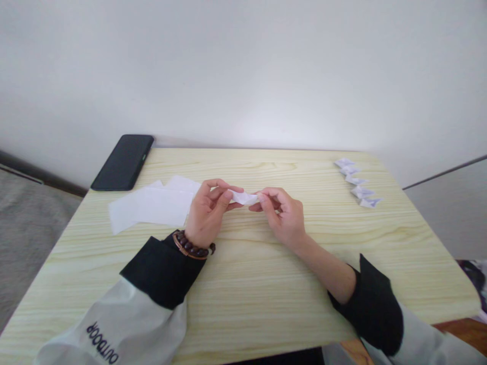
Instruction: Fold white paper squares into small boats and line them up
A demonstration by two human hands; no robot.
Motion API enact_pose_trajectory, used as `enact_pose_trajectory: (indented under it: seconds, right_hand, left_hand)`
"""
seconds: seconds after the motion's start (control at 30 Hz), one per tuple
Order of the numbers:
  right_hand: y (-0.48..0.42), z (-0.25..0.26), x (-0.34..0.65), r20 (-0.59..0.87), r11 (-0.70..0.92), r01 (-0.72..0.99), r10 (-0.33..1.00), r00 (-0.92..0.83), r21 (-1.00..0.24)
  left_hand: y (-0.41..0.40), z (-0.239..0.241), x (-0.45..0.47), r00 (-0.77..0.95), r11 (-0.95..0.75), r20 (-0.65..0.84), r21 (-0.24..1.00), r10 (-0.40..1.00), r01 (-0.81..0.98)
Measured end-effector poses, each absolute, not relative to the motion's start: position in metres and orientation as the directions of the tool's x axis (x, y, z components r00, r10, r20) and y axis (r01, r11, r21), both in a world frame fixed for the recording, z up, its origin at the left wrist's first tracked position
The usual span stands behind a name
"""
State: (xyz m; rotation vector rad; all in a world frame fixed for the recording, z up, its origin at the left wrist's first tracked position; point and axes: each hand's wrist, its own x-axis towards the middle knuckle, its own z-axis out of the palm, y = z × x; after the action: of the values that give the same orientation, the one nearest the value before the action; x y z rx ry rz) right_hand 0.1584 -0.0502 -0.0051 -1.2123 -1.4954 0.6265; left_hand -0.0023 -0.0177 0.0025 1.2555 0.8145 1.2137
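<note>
A small folded piece of white paper is stretched between my two hands above the middle of the table. My left hand pinches its left end between thumb and fingers; a beaded bracelet circles that wrist. At the other end, my right hand grips the paper with thumb and forefinger. Parts of the paper are covered by my fingertips. Loose white paper sheets lie overlapping beside my left hand, partly behind it. Off to the right, several folded paper boats stand in a slanting row.
A black tablet or large phone lies at the table's back left corner. The pale wood-grain table meets a white wall at its back edge. Grey fabric shows beyond the left edge.
</note>
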Motion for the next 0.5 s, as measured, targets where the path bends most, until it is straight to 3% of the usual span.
enact_pose_trajectory:
  seconds: [0.23,0.5]
  right_hand:
    - [-0.0499,-0.0025,0.1621,0.512,0.432,0.495,0.858,0.032,-0.754]
    - [-0.0476,-0.0054,0.1636,0.511,0.467,0.489,0.858,-0.050,-0.736]
  left_hand:
    - [-0.0199,0.0015,-0.0077,0.376,-0.387,0.315,0.912,0.872,0.134]
    - [-0.0166,-0.0005,-0.0113,0.288,-0.517,0.441,0.805,0.850,0.293]
